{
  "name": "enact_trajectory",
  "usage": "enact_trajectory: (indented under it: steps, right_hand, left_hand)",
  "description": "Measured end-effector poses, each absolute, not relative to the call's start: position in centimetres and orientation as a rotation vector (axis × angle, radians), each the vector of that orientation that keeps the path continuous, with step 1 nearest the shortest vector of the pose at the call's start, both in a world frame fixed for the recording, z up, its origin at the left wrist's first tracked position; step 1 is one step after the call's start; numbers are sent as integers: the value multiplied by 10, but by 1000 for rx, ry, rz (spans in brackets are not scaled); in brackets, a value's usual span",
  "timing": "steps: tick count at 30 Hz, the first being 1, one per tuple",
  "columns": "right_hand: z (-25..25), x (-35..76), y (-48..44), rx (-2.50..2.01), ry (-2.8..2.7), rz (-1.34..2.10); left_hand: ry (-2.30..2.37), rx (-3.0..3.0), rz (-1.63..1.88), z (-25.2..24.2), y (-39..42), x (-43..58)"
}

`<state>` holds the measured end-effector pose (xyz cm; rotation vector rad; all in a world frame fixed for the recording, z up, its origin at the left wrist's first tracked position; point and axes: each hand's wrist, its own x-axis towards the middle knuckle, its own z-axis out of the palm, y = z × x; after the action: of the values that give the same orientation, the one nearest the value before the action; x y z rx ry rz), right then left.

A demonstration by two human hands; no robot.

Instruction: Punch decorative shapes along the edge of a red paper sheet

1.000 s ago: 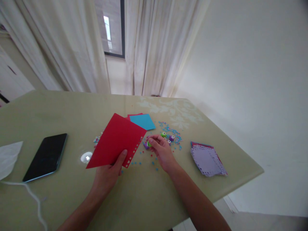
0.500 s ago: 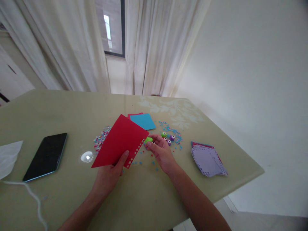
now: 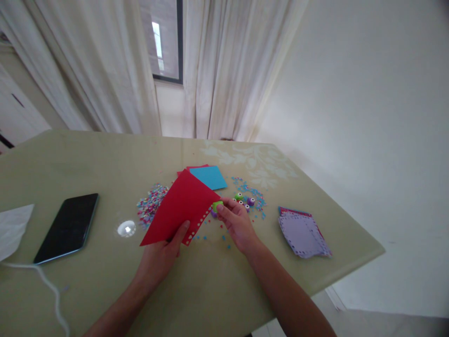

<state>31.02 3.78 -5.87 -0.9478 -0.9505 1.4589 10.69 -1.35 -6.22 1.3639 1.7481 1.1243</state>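
The person's left hand (image 3: 161, 256) pinches the near corner of a red paper sheet with a row of small punched holes along one edge (image 3: 180, 208), thumb on top; the other fingers are hidden under the sheet. The sheet is lifted and tilted above the pale green glass table (image 3: 87, 159). The right hand (image 3: 236, 221) closes its fingers on a small green paper punch (image 3: 217, 205) at the sheet's far punched edge; if the paper already sits in the punch slot I cannot tell, the fingers cover it. Just beyond lie more small punches, green and purple (image 3: 244, 200), too tiny to count surely. A flat blue paper square (image 3: 208, 177) partly hides another red sheet. Coloured confetti (image 3: 150, 203) lies left, a stack of lilac punched papers (image 3: 302, 232) right, a black phone (image 3: 68, 227) far left
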Motion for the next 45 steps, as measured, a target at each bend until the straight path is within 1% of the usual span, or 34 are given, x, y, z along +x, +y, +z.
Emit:
enact_trajectory:
  steps: [6, 14, 25, 32, 45]
  right_hand:
    - [-55, 309, 38, -942, -808, 1504]
    - [-57, 305, 38, -917, -795, 1547]
    - [-61, 307, 39, -959, -842, 1479]
    - [-62, 305, 39, -915, -766, 1492]
    - [-53, 299, 26, -882, -801, 1411]
  left_hand:
    - [1739, 1411, 1107, -67, -14, 108]
    - [1705, 1426, 1098, -64, -13, 110]
    - [1678, 1440, 1111, -58, -13, 112]
    - [1703, 1435, 1055, -60, -14, 113]
    - [1680, 1408, 1073, -64, -14, 113]
